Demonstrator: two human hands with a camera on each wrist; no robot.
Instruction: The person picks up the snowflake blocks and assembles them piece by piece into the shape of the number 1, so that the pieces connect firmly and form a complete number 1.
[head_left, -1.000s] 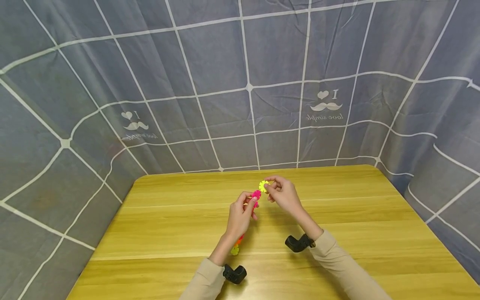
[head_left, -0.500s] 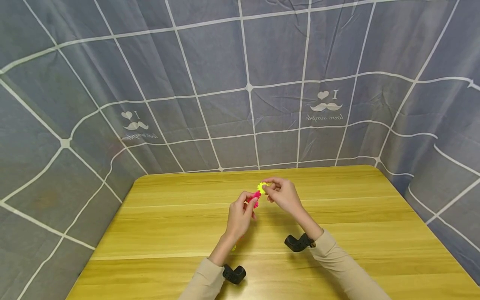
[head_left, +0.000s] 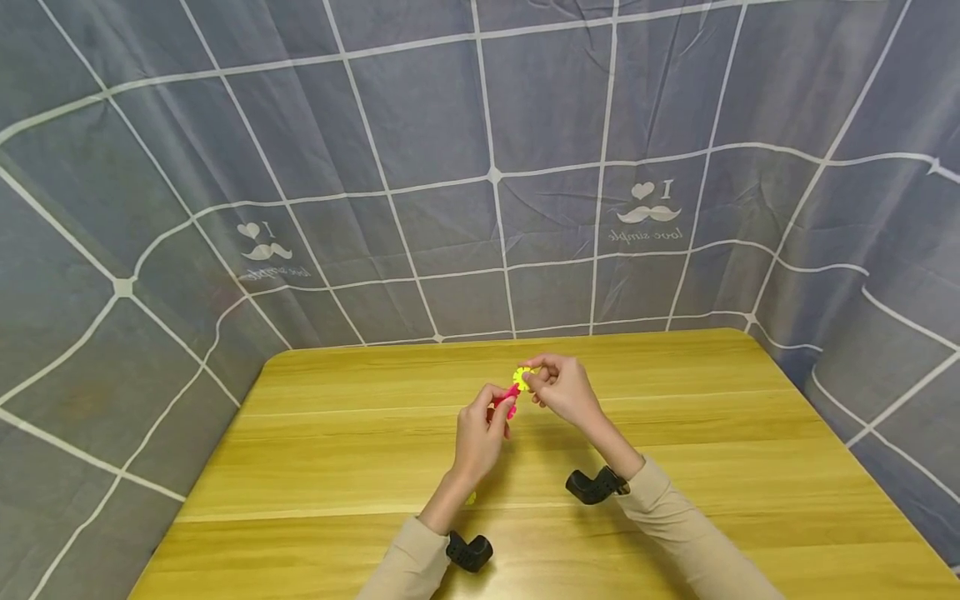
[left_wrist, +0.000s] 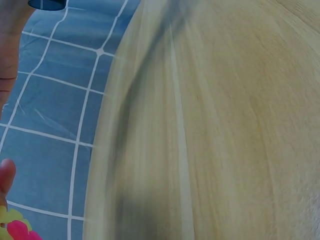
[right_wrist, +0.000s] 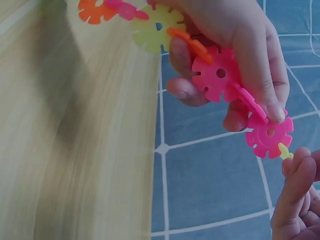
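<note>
In the head view, my left hand (head_left: 476,433) grips a chain of slotted plastic snowflake discs above the table. The right wrist view shows its pink disc (right_wrist: 270,137) at the free end, pinched by the thumb and fingers. More pink, orange (right_wrist: 95,11) and yellow discs (right_wrist: 159,27) trail behind that hand. My right hand (head_left: 567,390) pinches another yellow disc (head_left: 522,378), its edge touching the end pink disc's rim. Whether their slots interlock, I cannot tell. Only a fingertip and bits of yellow and pink discs (left_wrist: 20,231) appear in the left wrist view.
The wooden table (head_left: 337,433) lies under both hands. A grey curtain with white grid lines (head_left: 420,217) hangs behind and beside it. Black camera mounts (head_left: 469,552) sit on both wrists. A yellow disc (head_left: 471,498) peeks out beside the left forearm.
The yellow disc in my right hand has moved slightly down and left, against the end pink disc. The chain has turned in my left hand, and its tail is more hidden behind the forearm.
</note>
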